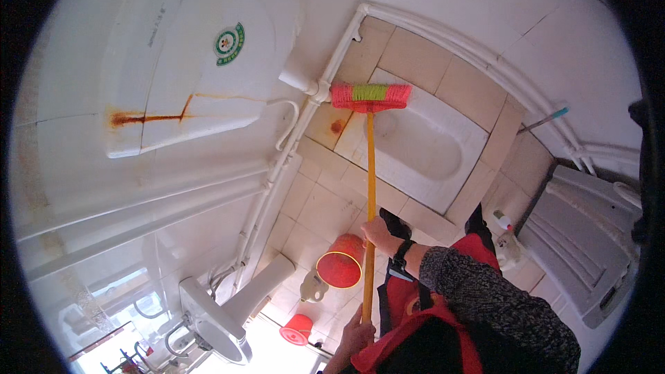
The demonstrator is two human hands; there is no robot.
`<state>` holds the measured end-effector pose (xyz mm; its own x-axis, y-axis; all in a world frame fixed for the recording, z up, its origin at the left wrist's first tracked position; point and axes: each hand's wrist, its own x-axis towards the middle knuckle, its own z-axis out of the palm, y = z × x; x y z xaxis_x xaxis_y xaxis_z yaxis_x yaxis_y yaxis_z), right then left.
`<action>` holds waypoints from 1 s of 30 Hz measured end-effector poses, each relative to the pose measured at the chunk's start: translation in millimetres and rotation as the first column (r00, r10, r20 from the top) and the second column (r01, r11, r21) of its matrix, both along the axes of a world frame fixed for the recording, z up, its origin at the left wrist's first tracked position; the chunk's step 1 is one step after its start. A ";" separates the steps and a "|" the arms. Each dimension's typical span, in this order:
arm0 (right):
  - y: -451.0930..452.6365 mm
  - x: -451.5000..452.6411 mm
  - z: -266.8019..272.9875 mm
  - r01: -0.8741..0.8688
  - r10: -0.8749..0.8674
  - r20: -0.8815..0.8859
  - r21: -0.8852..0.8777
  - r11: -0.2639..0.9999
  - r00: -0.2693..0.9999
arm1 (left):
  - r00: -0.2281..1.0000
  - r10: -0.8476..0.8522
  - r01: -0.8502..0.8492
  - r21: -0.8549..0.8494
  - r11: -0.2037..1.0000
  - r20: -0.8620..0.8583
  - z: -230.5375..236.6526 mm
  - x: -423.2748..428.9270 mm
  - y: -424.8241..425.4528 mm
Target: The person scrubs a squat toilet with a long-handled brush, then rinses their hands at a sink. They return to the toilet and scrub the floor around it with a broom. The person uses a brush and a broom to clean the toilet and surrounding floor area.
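A broom with pink and green bristles (370, 93) and an orange-yellow handle (371, 166) stretches away from me. My right hand (383, 234), with a dark band at the wrist, is wrapped around the middle of the handle. Lower down, near the handle's end, my left hand (357, 336) grips it too. The broom head is over the far left corner of a white squat toilet pan (441, 166); whether its bristles touch anything I cannot tell. Close to the left of the handle sits a red bucket (340, 265) with a yellow rim.
Left of the bucket are a beige jug-like container (314, 286) and a smaller red bucket (296, 329). White pipes (332, 72) run along the walls. A pedestal washbasin (218, 327) stands lower left, a grey plastic panel (576, 244) at right. A bottle (502, 219) is beside my foot.
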<state>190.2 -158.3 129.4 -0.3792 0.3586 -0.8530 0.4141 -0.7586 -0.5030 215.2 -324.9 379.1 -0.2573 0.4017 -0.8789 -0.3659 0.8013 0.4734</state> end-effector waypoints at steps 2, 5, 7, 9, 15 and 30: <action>23.1 -0.3 3.9 -0.084 0.084 -0.035 0.001 0.996 0.996 | 0.998 0.017 0.001 -0.295 0.956 0.059 -6.0 -2.4 19.8; 96.9 -25.1 -25.8 0.061 -0.053 -0.052 0.160 0.985 0.997 | 0.874 0.381 -0.340 -0.181 0.923 0.303 -41.4 -30.0 81.4; 148.7 -35.9 -63.9 0.044 0.022 -0.150 0.423 0.905 0.988 | 0.922 0.255 -0.272 0.019 0.962 0.290 -71.4 -46.1 121.3; 159.6 -34.9 -95.0 0.360 -0.301 -0.313 0.152 0.920 0.901 | 0.918 0.286 -0.301 0.013 0.954 0.276 -86.1 -39.8 132.4; 36.7 -0.7 -61.7 -0.139 0.166 -0.017 0.464 0.875 0.986 | 0.885 0.374 -0.324 -0.209 0.923 0.278 -38.6 -2.0 40.1; 159.2 -13.7 -70.5 -0.213 0.164 0.137 0.553 0.805 0.977 | 0.939 0.234 -0.247 0.020 0.969 0.253 -68.6 -12.8 129.3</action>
